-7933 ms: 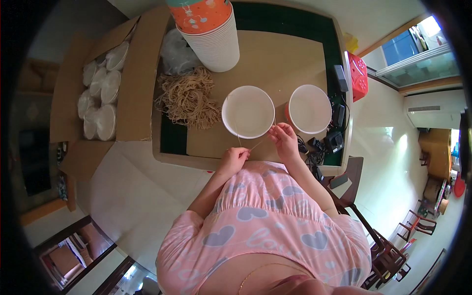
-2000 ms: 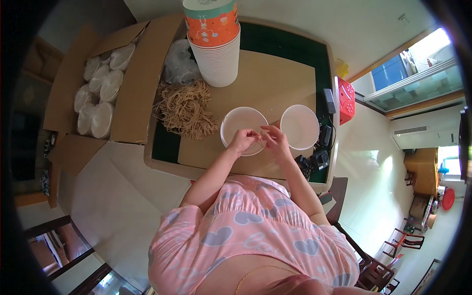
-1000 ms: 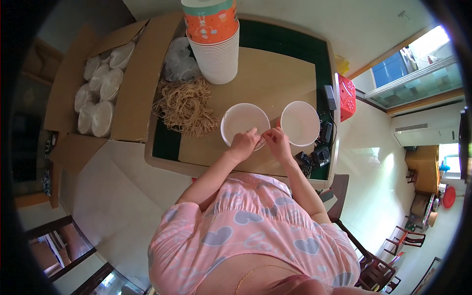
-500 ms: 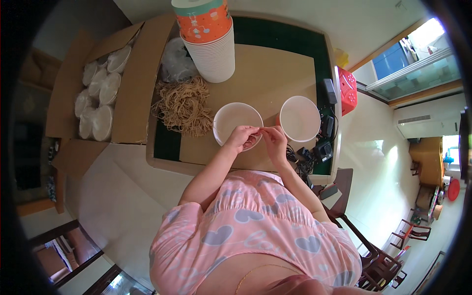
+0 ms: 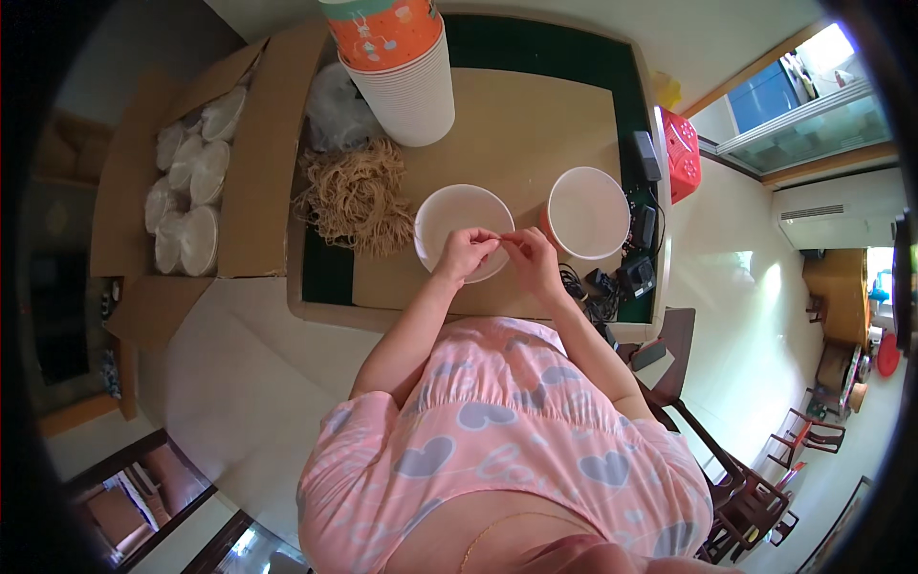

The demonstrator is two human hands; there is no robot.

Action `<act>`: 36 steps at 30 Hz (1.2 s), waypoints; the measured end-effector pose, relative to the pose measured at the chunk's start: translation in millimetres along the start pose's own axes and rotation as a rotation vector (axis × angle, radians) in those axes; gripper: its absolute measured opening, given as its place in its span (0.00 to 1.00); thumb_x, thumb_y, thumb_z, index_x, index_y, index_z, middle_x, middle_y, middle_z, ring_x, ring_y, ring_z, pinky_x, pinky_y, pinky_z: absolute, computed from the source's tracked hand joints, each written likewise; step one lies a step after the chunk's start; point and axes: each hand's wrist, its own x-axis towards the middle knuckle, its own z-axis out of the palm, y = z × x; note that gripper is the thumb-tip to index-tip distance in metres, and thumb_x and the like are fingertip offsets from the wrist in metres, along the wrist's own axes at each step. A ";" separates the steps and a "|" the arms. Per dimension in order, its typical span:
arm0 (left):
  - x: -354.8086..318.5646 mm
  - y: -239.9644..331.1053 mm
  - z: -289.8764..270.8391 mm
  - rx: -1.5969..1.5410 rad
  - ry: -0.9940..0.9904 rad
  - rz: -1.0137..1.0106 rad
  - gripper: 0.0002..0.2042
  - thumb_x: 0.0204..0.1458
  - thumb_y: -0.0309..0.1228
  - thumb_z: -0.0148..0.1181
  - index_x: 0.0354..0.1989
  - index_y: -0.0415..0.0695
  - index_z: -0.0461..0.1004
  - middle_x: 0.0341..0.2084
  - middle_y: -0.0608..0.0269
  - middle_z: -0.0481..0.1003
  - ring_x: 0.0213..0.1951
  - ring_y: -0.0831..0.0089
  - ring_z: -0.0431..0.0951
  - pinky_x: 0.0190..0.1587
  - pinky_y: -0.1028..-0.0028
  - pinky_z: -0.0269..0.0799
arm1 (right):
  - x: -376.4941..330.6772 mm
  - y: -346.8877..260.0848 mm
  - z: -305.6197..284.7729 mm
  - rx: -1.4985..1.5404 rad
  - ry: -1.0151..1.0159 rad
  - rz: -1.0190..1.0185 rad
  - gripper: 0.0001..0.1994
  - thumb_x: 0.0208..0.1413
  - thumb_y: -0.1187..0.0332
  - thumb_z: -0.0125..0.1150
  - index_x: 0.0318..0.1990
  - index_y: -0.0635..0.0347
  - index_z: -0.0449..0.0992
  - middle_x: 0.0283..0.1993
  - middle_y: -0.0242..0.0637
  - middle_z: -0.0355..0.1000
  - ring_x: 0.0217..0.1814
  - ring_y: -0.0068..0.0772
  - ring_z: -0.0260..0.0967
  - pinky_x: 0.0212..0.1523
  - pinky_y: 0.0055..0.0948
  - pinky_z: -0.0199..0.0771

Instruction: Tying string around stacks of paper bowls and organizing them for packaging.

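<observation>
My left hand (image 5: 466,253) and my right hand (image 5: 534,264) meet fingertip to fingertip over the near right rim of a white paper tub (image 5: 449,212). Both are closed in a pinch. Whatever lies between the fingertips is too small to make out. To the right of my right hand stands a second paper tub (image 5: 588,215), white inside with some orange on its outer wall. A loose heap of tan strings (image 5: 356,199) lies left of the first tub.
A tall stack of paper tubs (image 5: 413,100) stands behind the strings, beside a clear plastic bag (image 5: 337,110). An open cardboard box (image 5: 263,163) of wrapped white rolls sits at the left. Black cables and adapters (image 5: 602,297) lie along the table's right edge.
Both hands have shifted slightly up in the picture, fingertips still together. The view has tilted a little, so the table sits higher. The tubs and the string heap look otherwise unchanged.
</observation>
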 end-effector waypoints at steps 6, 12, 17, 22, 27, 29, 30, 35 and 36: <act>-9.2 7.2 1.1 -0.060 0.012 0.016 0.05 0.53 0.28 0.58 0.35 0.43 0.77 0.26 0.69 0.77 0.20 0.87 0.67 0.19 0.86 0.57 | 7.1 4.9 0.6 -0.012 -0.021 0.052 0.04 0.50 0.73 0.62 0.32 0.64 0.75 0.27 0.34 0.67 0.25 0.21 0.64 0.27 0.21 0.66; -7.8 -2.2 6.2 0.263 0.114 0.323 0.05 0.52 0.25 0.58 0.35 0.39 0.78 0.26 0.67 0.79 0.23 0.84 0.72 0.23 0.83 0.66 | 7.5 1.9 0.9 -0.026 -0.029 0.076 0.04 0.48 0.74 0.62 0.31 0.65 0.76 0.28 0.38 0.68 0.26 0.28 0.67 0.30 0.26 0.68; -10.0 -1.7 4.5 0.416 0.198 0.481 0.04 0.51 0.24 0.58 0.32 0.39 0.77 0.23 0.66 0.78 0.25 0.83 0.75 0.27 0.81 0.70 | 7.2 -1.9 -0.5 -0.058 -0.066 0.023 0.07 0.48 0.74 0.61 0.35 0.63 0.76 0.31 0.38 0.68 0.26 0.27 0.66 0.30 0.26 0.68; -17.1 1.3 -11.0 0.403 0.217 0.390 0.03 0.48 0.25 0.60 0.29 0.38 0.77 0.22 0.60 0.78 0.26 0.75 0.79 0.31 0.75 0.73 | 4.8 -19.4 -4.1 -0.090 -0.135 -0.017 0.14 0.46 0.74 0.63 0.43 0.60 0.73 0.35 0.36 0.68 0.24 0.24 0.64 0.27 0.24 0.67; -17.1 -3.1 -14.9 0.383 0.222 0.336 0.03 0.47 0.25 0.61 0.30 0.39 0.77 0.22 0.62 0.78 0.25 0.76 0.78 0.31 0.76 0.72 | 6.5 -0.7 7.7 -0.221 -0.163 -0.170 0.12 0.46 0.75 0.60 0.40 0.61 0.71 0.35 0.41 0.69 0.28 0.36 0.70 0.30 0.30 0.71; -16.7 -4.7 -14.2 0.391 0.220 0.329 0.04 0.47 0.25 0.61 0.30 0.38 0.77 0.22 0.61 0.78 0.25 0.76 0.77 0.31 0.76 0.72 | 6.9 2.7 8.7 -0.269 -0.196 -0.105 0.09 0.47 0.75 0.58 0.38 0.62 0.70 0.33 0.43 0.71 0.31 0.42 0.72 0.32 0.34 0.72; -16.9 -4.5 -13.5 0.399 0.215 0.321 0.04 0.47 0.25 0.61 0.30 0.38 0.77 0.22 0.61 0.78 0.25 0.76 0.77 0.31 0.76 0.72 | 7.1 2.4 8.8 -0.269 -0.198 -0.107 0.09 0.47 0.75 0.58 0.38 0.62 0.70 0.33 0.43 0.71 0.31 0.42 0.72 0.32 0.34 0.72; -12.9 -11.6 -15.0 0.406 0.204 0.335 0.04 0.47 0.25 0.61 0.29 0.38 0.76 0.23 0.61 0.78 0.25 0.76 0.77 0.31 0.76 0.72 | 4.0 -4.6 4.9 -0.313 -0.211 -0.119 0.05 0.51 0.69 0.56 0.35 0.58 0.73 0.33 0.41 0.72 0.33 0.45 0.72 0.33 0.39 0.72; -13.3 -10.7 -14.4 0.413 0.197 0.328 0.04 0.48 0.25 0.61 0.29 0.38 0.76 0.23 0.61 0.78 0.25 0.76 0.78 0.31 0.77 0.73 | 3.4 -5.8 4.1 -0.313 -0.209 -0.117 0.05 0.51 0.69 0.56 0.35 0.58 0.73 0.33 0.41 0.72 0.33 0.45 0.72 0.33 0.39 0.72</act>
